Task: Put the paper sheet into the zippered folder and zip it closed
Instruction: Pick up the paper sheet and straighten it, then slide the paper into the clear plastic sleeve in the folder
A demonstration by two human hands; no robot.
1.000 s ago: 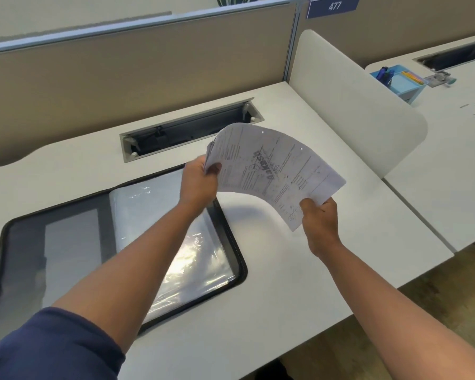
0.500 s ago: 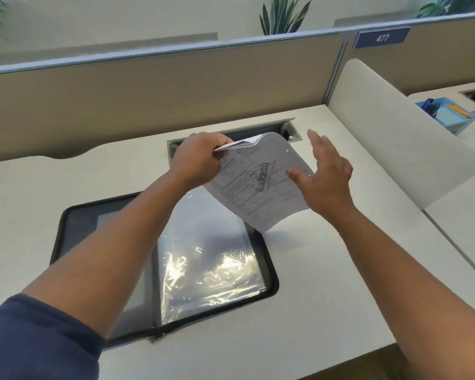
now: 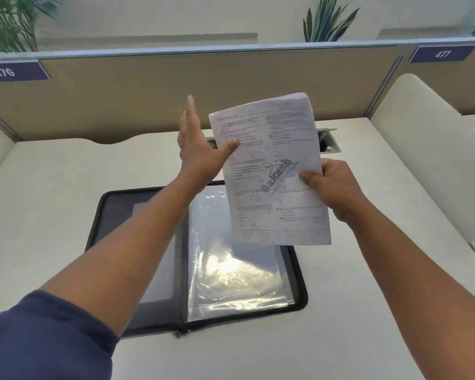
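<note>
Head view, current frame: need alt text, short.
A person holds a printed white paper sheet upright above an open black zippered folder lying flat on a pale desk. The right hand pinches the sheet's right edge; the left hand is open, thumb on its left edge. Clear plastic sleeves fill the folder's right half.

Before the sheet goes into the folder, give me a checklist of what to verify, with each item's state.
1. Paper sheet held: ok, right hand pinches its right edge.
2. Left hand supporting: ok, thumb on the left edge, fingers open.
3. Zippered folder open and flat on the desk: ok.
4. Plastic sleeve facing up, nothing lying on it: ok.
5. Sleeve opening located: cannot tell.
6. Sheet above the folder: ok, held upright over its far right part.
</note>
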